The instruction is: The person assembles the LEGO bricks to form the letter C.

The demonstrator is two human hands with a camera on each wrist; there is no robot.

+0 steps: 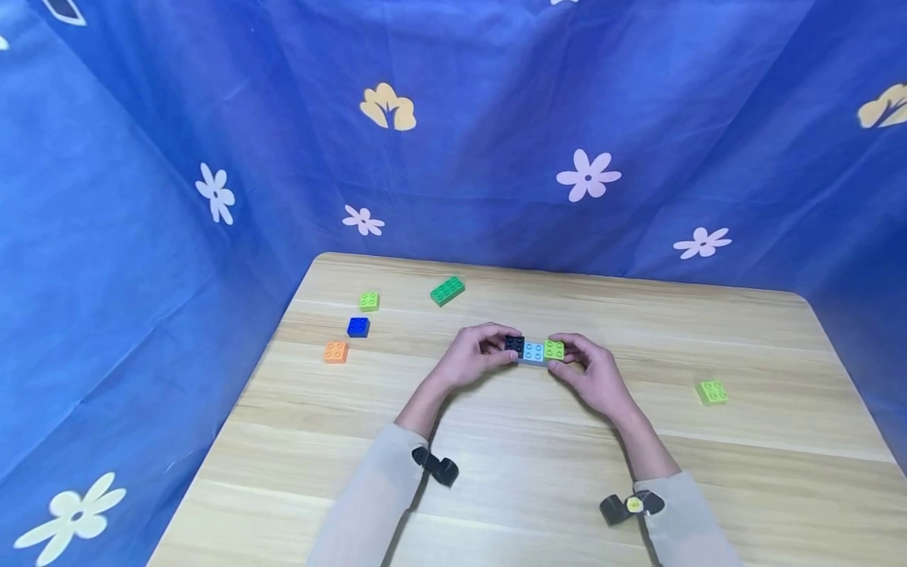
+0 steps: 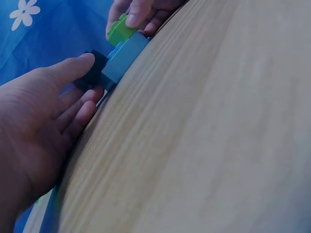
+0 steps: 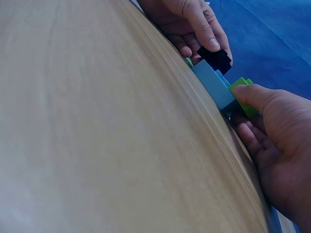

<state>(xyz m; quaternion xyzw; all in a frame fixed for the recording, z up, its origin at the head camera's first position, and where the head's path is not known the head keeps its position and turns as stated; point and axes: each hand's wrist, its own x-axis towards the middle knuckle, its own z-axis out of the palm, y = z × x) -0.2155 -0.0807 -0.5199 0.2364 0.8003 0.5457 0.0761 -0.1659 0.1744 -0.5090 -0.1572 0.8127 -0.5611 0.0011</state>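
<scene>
Curled hands (image 1: 476, 356) pinching brick stack (image 1: 534, 350)

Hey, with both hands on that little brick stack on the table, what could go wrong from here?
1. The left hand pinches only the black brick at one end; pressing there may tip the light blue brick underneath.
2. The right hand has a fingertip grip on the lime brick, which might slip.
3. A sleeve could perhaps knock the loose lime brick towards the table edge.
</scene>
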